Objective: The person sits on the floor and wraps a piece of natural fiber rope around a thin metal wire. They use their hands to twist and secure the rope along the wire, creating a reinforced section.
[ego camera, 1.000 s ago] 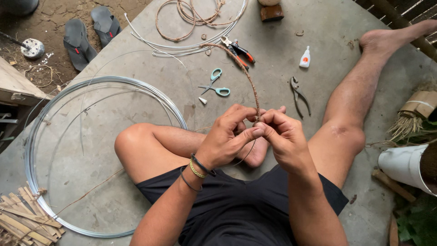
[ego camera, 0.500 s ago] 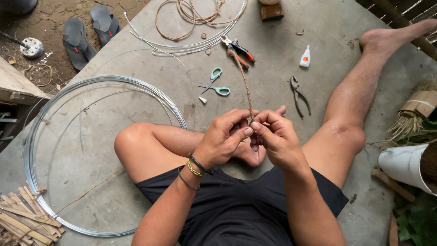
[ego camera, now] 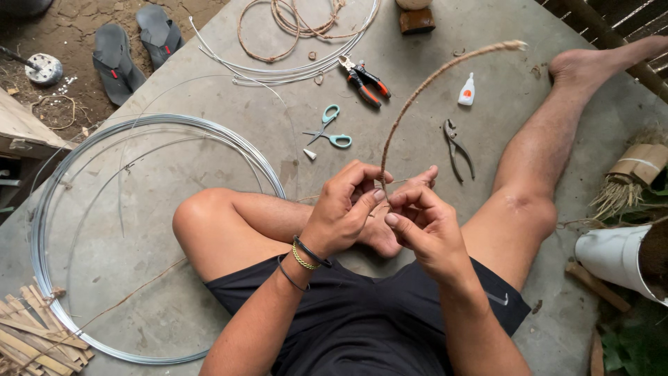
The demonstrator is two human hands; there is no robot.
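Concrete floor (ego camera: 209, 174), scissors (ego camera: 332, 131) mid-floor. Left hand (ego camera: 341, 212) and right hand (ego camera: 421, 223) both pinching twine-wrapped wire (ego camera: 410, 104); best keeping wraps tight, pinching close.

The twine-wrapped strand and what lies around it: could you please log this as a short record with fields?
left hand: pinches the twine-wrapped strand at its lower end
right hand: fingers meet the left's at the same spot
strand: arcs up and to the right, apart from the floor
tools beyond: scissors, pliers, cutters, glue bottle
left side: wire coil

Brown twine-wrapped wire (ego camera: 417, 90) — thin, arched upward, lower end pinched.
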